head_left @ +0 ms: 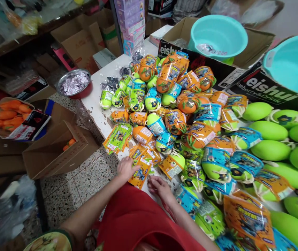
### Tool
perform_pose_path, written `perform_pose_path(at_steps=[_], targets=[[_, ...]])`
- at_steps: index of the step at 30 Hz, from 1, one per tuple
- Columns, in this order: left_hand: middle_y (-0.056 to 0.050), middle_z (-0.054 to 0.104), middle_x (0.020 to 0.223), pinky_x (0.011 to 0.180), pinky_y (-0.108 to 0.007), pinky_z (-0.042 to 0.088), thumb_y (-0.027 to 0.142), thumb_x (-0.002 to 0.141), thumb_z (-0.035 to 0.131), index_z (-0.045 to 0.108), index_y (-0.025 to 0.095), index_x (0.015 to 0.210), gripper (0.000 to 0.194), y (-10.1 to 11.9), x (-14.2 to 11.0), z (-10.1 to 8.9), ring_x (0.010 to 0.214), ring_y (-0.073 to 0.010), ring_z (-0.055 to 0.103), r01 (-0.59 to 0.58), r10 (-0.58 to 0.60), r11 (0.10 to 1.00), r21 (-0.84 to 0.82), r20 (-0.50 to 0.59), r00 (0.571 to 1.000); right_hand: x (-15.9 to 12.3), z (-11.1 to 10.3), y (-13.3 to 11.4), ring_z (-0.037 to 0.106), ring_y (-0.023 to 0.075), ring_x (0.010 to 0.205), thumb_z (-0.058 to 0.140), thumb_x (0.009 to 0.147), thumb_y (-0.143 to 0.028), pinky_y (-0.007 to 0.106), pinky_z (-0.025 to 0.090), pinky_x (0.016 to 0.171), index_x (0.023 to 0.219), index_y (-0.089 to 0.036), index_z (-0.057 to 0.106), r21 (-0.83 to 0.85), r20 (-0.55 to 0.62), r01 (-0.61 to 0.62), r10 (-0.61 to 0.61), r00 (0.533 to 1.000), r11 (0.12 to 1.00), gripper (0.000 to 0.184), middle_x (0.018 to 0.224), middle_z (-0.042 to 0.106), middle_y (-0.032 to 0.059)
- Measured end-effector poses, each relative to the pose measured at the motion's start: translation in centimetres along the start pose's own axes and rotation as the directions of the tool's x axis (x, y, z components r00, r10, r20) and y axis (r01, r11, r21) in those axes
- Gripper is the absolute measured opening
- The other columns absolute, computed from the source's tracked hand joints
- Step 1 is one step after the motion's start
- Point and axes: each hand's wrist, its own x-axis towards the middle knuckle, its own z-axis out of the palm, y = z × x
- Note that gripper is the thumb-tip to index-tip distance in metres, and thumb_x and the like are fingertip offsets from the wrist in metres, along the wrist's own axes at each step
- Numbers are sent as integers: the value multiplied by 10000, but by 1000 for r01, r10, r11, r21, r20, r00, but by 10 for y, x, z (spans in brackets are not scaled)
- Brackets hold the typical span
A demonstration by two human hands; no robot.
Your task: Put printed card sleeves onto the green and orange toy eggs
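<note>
My left hand (128, 169) is at the table's near edge, its fingers closed on the side of a flat orange printed packet (140, 173). More flat orange packets (140, 153) lie just beyond it, and a stack of flat green packets (117, 137) is to their left. My right hand (161, 188) is to the right of that packet, fingers loosely curled and apart, with nothing visible in them. Past it, an orange-wrapped green egg-shaped toy (173, 164) lies on the white table (96, 101). A large heap of similar toys in orange, blue and green wrappers spreads behind.
Unwrapped green oval toys (270, 150) crowd the right side. Turquoise basins (219, 36) stand in cartons (271, 87) at the back. On the left are a metal bowl of small silvery packets (75, 82), a box of orange toys (10, 113) and an open carton (49, 153).
</note>
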Motion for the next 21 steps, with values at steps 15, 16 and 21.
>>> perform_pose_path(at_steps=[15, 16, 21], targets=[[-104, 602, 999, 855, -330, 370, 357, 793, 611, 600, 179, 924, 222, 2, -15, 22, 1021, -257, 525, -35, 29, 985, 171, 33, 999, 12, 5, 8, 553, 106, 556, 763, 592, -392, 201, 444, 505, 815, -169, 589, -9, -31, 20, -20, 999, 1000, 360, 616, 581, -18], [-108, 610, 993, 837, -328, 375, 348, 800, 601, 607, 179, 912, 202, 3, -14, 23, 1003, -257, 536, -26, 21, 985, 171, 33, 999, 13, 6, 8, 559, 110, 561, 761, 590, -389, 202, 446, 504, 811, -171, 589, -13, -37, 18, -18, 999, 1000, 355, 615, 580, -19], [-61, 660, 870, 704, -280, 375, 308, 838, 538, 628, 203, 821, 138, 1, 8, 19, 820, -201, 591, 36, -41, 990, 133, 30, 999, 15, 4, 9, 565, 108, 570, 749, 597, -399, 196, 438, 496, 801, -170, 584, -36, -42, 8, -9, 999, 999, 347, 638, 582, -18]])
